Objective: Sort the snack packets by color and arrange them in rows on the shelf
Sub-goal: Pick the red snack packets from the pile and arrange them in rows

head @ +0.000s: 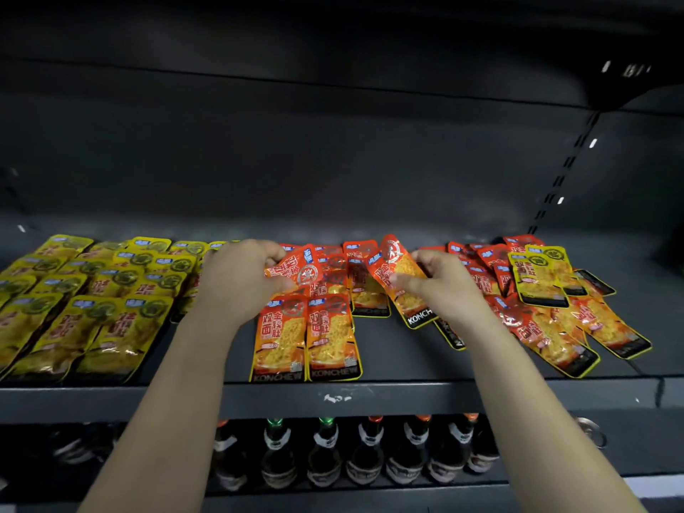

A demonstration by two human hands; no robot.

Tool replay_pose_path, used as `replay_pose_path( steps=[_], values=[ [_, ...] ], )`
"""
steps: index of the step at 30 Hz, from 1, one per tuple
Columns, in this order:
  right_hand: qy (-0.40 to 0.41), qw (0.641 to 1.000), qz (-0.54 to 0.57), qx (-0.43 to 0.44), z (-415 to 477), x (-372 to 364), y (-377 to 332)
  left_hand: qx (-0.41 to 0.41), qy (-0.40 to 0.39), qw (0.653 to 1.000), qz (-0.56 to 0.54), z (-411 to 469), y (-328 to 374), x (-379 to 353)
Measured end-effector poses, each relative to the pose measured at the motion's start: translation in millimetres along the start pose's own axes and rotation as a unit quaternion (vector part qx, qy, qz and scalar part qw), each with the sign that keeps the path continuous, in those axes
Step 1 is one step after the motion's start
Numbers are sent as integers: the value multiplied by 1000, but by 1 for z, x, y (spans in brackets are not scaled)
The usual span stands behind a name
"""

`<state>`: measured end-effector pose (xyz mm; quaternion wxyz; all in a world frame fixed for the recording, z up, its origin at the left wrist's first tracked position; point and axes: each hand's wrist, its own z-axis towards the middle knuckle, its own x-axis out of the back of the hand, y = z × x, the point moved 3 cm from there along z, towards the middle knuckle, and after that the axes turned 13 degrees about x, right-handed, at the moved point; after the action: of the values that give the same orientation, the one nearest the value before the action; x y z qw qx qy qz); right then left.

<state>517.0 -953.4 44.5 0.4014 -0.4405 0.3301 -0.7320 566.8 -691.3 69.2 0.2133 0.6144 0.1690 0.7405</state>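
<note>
Yellow snack packets [92, 312] lie in rows on the left of the dark shelf [399, 357]. Orange-red packets [333, 335] lie in rows at the middle. My left hand [240, 279] grips one orange-red packet [296, 270], tilted sideways above the middle rows. My right hand [440, 283] pinches another orange-red packet [398, 270], held slanted over the shelf. To the right a loose heap of orange-red packets [547, 327] spreads out, with one yellow packet [540, 275] lying on top of it.
The shelf's front lip [333, 399] runs across the view. Below it stand several dark bottles [366, 453] with green and orange caps. A slotted upright [566, 168] rises at the back right. Behind the packets is bare shelf [333, 231].
</note>
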Motion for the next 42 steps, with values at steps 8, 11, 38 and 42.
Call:
replay_pose_path(
  steps=[8, 11, 38, 42],
  values=[
    [-2, 998, 15, -62, -2, -20, 12, -17, -5, 1000, -7, 0, -7, -2],
    [16, 996, 35, -79, 1, -26, 18, -19, -9, 1000, -14, 1, -9, -2],
    [19, 977, -201, -72, 1, -35, 28, -37, -9, 999, -8, -1, 3, 1],
    [65, 987, -139, -49, -1, -32, 28, -34, -28, 996, -78, -6, 5, -4]
  ],
)
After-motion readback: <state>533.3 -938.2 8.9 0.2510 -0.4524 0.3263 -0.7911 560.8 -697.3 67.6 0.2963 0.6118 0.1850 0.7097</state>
